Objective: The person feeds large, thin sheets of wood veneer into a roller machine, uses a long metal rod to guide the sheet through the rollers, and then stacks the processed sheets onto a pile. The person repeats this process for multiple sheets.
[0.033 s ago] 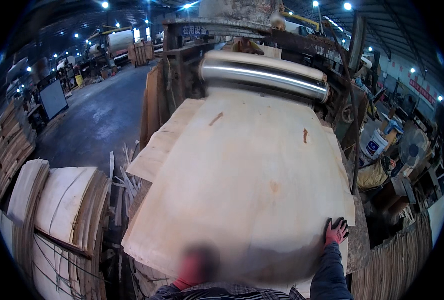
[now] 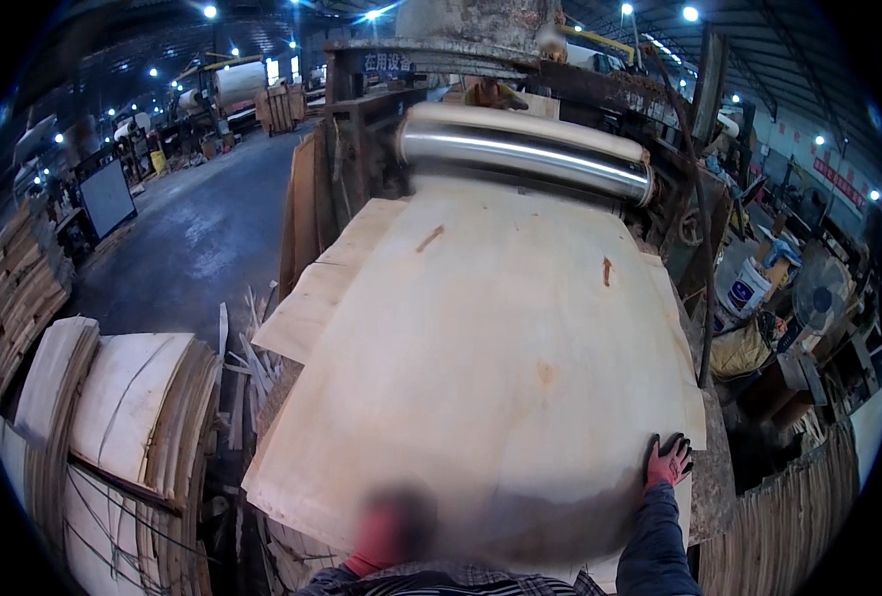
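Writing noted: a blue sign [image 2: 388, 62] with pale characters on the machine's frame, red banners [image 2: 838, 181] with lettering on the right-hand wall, and a white bucket [image 2: 746, 288] with a dark blue label. The pale wood sheet [image 2: 481, 328] lies on the counter [image 2: 714, 487], spanning from the near edge to the polished roller [image 2: 525, 154] at the far edge. It is cream-toned, with two narrow brown marks toward the far edge, a faint tan spot nearer the middle and uneven borders; another sheet [image 2: 337, 278] projects from under its left side. The right hand [image 2: 668, 460], in a red glove with dark fingertips, rests on it by the near right corner, grip spread with fingers apart. The left hand [image 2: 386, 536], at the near edge, is blurred; its grip cannot be determined. A person [image 2: 491, 94] behind the roller is mostly hidden. Whether the sheet touches the roller cannot be established.
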{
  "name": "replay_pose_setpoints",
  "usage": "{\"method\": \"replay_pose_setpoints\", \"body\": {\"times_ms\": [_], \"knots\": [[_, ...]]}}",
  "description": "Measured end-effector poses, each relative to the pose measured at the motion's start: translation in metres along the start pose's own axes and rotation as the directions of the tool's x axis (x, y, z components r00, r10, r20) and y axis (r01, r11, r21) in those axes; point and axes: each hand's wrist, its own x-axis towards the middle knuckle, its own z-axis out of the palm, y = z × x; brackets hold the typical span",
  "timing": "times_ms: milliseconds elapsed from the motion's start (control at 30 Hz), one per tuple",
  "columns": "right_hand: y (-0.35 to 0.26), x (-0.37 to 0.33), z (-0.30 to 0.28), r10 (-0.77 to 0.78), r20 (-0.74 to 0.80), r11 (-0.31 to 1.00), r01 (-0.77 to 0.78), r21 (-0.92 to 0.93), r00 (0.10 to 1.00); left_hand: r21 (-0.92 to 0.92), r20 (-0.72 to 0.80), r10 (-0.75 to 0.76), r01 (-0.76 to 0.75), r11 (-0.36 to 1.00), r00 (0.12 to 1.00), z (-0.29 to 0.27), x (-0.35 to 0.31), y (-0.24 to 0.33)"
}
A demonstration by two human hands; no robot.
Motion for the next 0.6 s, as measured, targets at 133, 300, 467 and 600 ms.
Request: {"method": "replay_pose_setpoints", "body": {"times_ms": [133, 300, 467, 600], "knots": [[0.005, 0.003, 0.003, -0.028, -0.023, 1.0, 0.028, 0.003, 0.999, 0.012, 0.008, 0.05, -0.051, 0.999, 0.999, -0.015, 0.015, 0.013], [0.007, 0.004, 0.003, -0.019, -0.047, 1.0, 0.02, 0.013, 0.999, 0.005, 0.016, 0.017, -0.017, 1.0, 1.0, -0.008, 0.012, 0.01], [0.001, -0.011, -0.006, -0.063, -0.066, 0.997, 0.066, 0.044, 0.996, -0.098, -0.133, -0.015, 0.002, 0.995, 0.991, -0.017, 0.0, -0.004], [-0.005, -0.028, -0.019, -0.196, -0.194, 0.98, 0.196, -0.02, 0.961, 0.093, -0.357, -0.237, 0.287, 0.953, 0.903, -0.039, -0.017, -0.097]]}}
